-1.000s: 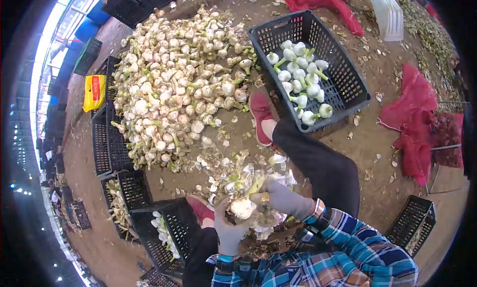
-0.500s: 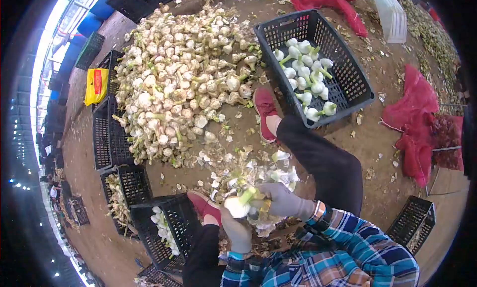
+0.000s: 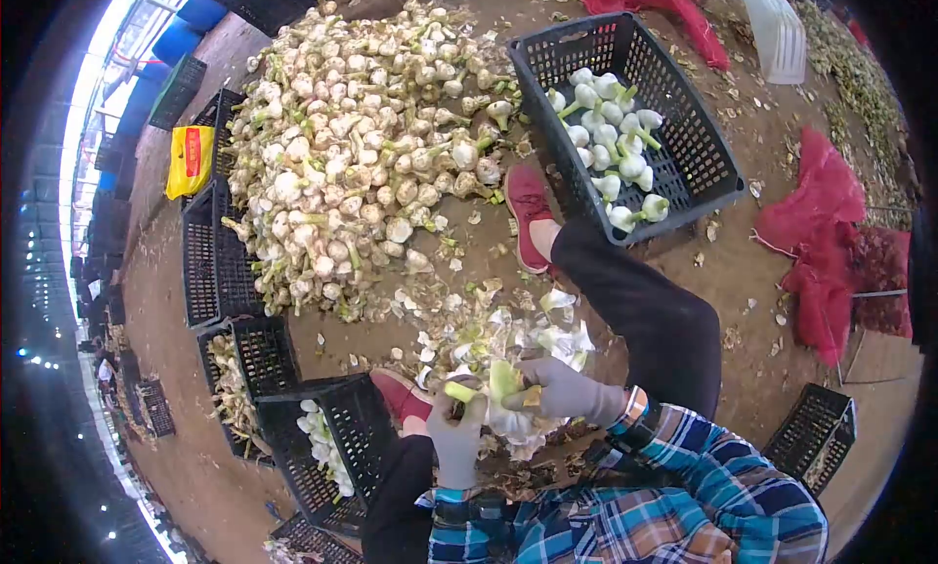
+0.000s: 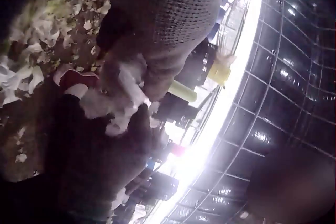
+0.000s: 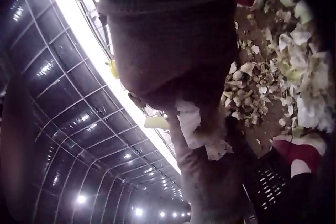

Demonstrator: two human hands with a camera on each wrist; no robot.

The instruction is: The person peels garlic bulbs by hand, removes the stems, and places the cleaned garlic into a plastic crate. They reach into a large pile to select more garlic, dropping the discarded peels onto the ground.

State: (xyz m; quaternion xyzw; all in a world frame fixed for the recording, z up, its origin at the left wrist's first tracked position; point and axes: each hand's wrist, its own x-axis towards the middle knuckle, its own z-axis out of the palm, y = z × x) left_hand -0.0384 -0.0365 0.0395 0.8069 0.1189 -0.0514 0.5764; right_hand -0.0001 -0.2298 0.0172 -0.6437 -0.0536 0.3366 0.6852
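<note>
Head view: both hands wear grey gloves and are positioned near each other above the lap, at the edge of a heap of husk scraps [image 3: 562,344] on the floor [image 3: 747,286]. Left hand [image 3: 455,447]: fingers curled around a garlic stem [image 3: 459,392], whose pale green cut end projects beyond the glove; any bulb below it is hidden by the hand. Right hand [image 3: 569,390]: fingers closed in a pinch on a strip of green-white husk [image 3: 505,378], held upright just beside the stem. Both wrist views show thin white skin [image 4: 126,95] between the two gloves; they are too dark to tell whether the gloves touch. Beyond the hands lies a large pile of untrimmed garlic [image 3: 357,159]. To the right of the pile, a black crate [image 3: 699,134] contains clean white bulbs [image 3: 605,136], grouped toward its left side. One red shoe [image 3: 529,217] stands between pile and crate, near the crate's lower left corner.
</note>
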